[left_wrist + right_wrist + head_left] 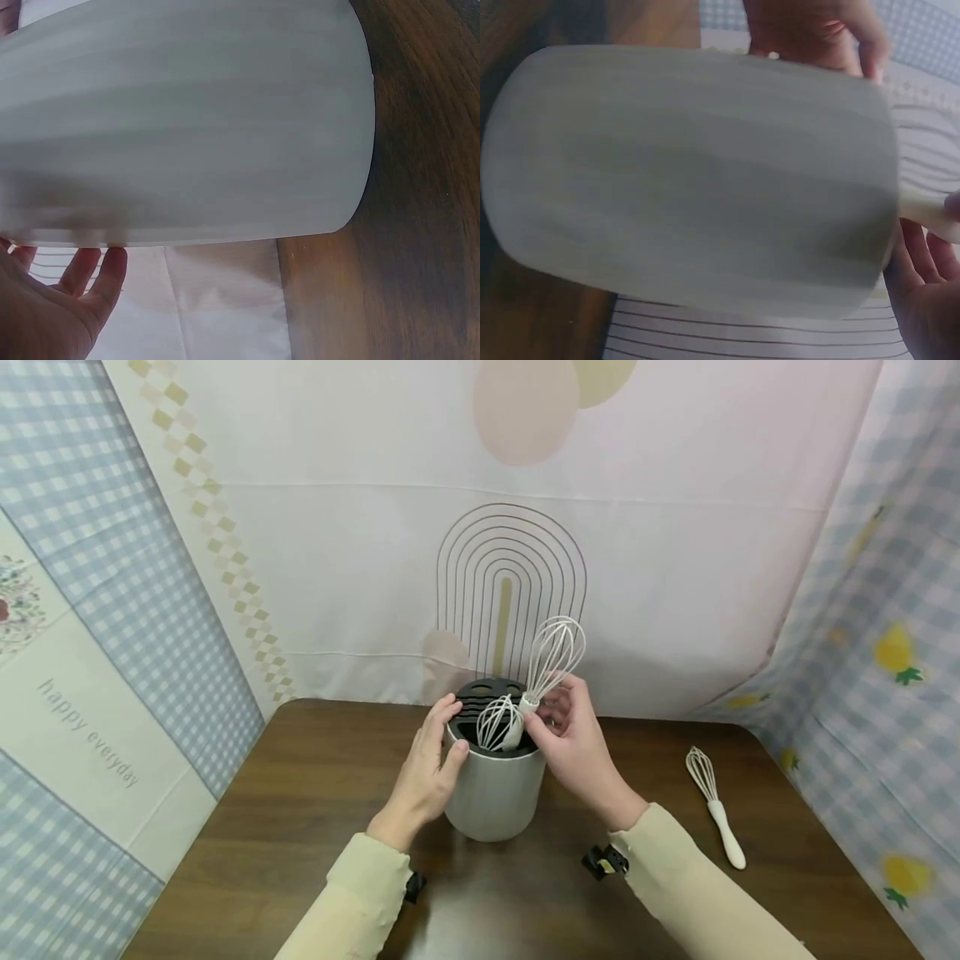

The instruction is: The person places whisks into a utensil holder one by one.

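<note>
Head view: I have the left hand (427,764) gripping the left rim of a pale holder (491,797). The right hand (581,743) pinches the large whisk (529,704) near its neck, handle slanting into the front opening beside a smaller whisk (498,724); I'd straighten it so the wires don't snag.

Left wrist view: fingertips touch the holder's side; firm support should prevent tipping.

Right wrist view: the whisk handle sits pinched at the rim; I'd use light pressure.

Head view: left sleeve (352,893) (7 o'clock) and right sleeve (697,881) (between 4 and 5) are pale cream; left fitting (415,887) and right fitting (604,862), beside the sleeves, are black, the latter marked yellow; left hand (426,768) and right hand (579,747) are bare.
</note>
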A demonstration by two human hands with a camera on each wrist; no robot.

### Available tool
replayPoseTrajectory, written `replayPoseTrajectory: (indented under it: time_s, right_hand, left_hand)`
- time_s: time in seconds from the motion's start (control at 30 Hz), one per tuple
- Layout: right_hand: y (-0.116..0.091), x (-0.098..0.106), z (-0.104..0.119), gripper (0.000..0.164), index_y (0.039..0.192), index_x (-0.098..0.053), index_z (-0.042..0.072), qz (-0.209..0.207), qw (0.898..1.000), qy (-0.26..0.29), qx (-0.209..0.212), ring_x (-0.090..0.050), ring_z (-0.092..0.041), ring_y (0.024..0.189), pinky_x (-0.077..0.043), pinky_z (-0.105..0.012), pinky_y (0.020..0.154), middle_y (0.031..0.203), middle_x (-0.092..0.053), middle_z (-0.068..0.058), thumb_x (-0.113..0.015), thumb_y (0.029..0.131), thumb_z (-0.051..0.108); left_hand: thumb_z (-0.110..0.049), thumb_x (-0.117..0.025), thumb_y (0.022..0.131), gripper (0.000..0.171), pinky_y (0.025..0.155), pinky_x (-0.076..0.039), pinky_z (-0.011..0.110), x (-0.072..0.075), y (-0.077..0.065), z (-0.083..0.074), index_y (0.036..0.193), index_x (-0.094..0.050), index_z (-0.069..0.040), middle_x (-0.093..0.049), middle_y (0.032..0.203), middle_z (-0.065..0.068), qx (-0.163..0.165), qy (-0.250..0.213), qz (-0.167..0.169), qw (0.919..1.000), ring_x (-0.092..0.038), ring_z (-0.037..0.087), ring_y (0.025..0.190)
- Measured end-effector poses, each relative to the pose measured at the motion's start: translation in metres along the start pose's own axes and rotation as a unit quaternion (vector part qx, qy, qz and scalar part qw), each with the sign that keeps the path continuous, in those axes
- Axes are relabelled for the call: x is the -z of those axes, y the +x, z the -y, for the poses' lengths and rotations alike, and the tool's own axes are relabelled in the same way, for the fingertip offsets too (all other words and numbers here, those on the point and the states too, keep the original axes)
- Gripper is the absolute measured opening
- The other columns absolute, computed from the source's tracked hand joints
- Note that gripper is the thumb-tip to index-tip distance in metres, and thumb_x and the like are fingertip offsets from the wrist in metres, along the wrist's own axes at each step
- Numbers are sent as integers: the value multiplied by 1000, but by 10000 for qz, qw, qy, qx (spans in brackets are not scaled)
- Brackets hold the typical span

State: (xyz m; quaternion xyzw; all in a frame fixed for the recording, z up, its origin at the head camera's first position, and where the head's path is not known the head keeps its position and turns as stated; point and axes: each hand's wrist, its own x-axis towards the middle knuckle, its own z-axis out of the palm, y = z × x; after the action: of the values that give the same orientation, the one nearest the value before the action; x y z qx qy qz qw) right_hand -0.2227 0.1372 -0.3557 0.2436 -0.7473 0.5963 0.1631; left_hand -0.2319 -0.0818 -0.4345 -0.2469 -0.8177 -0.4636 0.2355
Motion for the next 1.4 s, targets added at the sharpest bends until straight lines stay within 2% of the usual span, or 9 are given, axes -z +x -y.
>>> replayPoseTrajectory:
  time_s: [0.17, 0.3, 0.43, 0.57, 0.73, 0.9, 1.07, 1.2, 1.4]
  right_hand:
    - [0, 0, -5, 53, 134, -35, 7, 221, 9994, -254, -95, -62, -24, 97, -54, -31, 78, 112, -59, -13, -63, 90, -1]
    - [0, -4, 17, 48, 131, -39, 0, 555, 9961, -688, 80, -62, -29, 98, -54, -37, 79, 107, -60, -19, -62, 89, -6]
    - [0, -6, 35, 41, 125, -45, -6, 694, 9919, -1049, 190, -62, -33, 98, -55, -39, 79, 105, -62, -22, -62, 88, -9]
    - [0, -5, 35, 44, 127, -45, -7, 647, 9928, -1002, 132, -63, -33, 100, -55, -38, 80, 109, -60, -22, -63, 87, -8]
    - [-2, -3, 34, 61, 139, -36, -6, 589, 9954, -751, -56, -61, -38, 105, -55, -39, 80, 123, -53, -28, -67, 86, -5]
    - [-4, 1, 33, 74, 147, -31, 3, 548, 9950, -833, 1, -54, -34, 118, -49, -43, 91, 133, -49, -22, -71, 85, 2]
    - [-5, 3, 33, 69, 144, -35, 3, 512, 9945, -887, 236, -50, -28, 123, -42, -47, 100, 133, -51, -19, -72, 86, 5]
    - [-5, 8, 32, 65, 141, -38, 1, 417, 9949, -861, 305, -53, -34, 119, -43, -51, 98, 132, -52, -19, -72, 86, 5]
    - [-8, 24, 25, 64, 141, -39, 2, 304, 9948, -941, 245, -51, -35, 121, -44, -51, 96, 132, -52, -18, -71, 86, 3]
  left_hand:
    - [-33, -43, 98, 53, 103, -34, 52, -1, 0, 0, 147, -37, -14, -28, 156, -1, 61, 25, -19, 10000, -33, 24, 136]
    - [-34, -43, 98, 53, 103, -34, 51, -1, 0, 1, 146, -37, -14, -29, 155, 0, 87, 41, -48, 9999, -33, 22, 136]
    - [-35, -43, 99, 53, 102, -36, 49, -2, 1, 2, 147, -37, -15, -28, 155, -2, 67, -1, -42, 10000, -34, 22, 135]
    - [-35, -43, 99, 53, 101, -37, 50, -2, 1, 2, 147, -37, -16, -28, 155, -4, 58, -12, -63, 10000, -35, 22, 134]
    - [-37, -43, 99, 53, 101, -36, 51, -2, 0, 2, 147, -36, -17, -28, 155, -2, 87, 43, -32, 9999, -34, 23, 134]
    - [-39, -42, 99, 54, 104, -33, 51, -2, 0, 2, 147, -36, -17, -27, 156, -3, 138, 51, 20, 9999, -32, 21, 136]
    - [-39, -42, 99, 54, 105, -32, 51, -2, 0, 1, 147, -36, -17, -28, 156, -3, 146, 58, 2, 9999, -32, 22, 137]
    - [-39, -42, 98, 54, 105, -33, 51, -2, 1, 1, 147, -37, -16, -28, 155, -3, 123, 74, -13, 9999, -32, 22, 136]
    - [-40, -42, 99, 54, 104, -33, 51, -1, 0, 0, 147, -36, -16, -28, 156, -1, 139, 69, 18, 9999, -33, 23, 135]
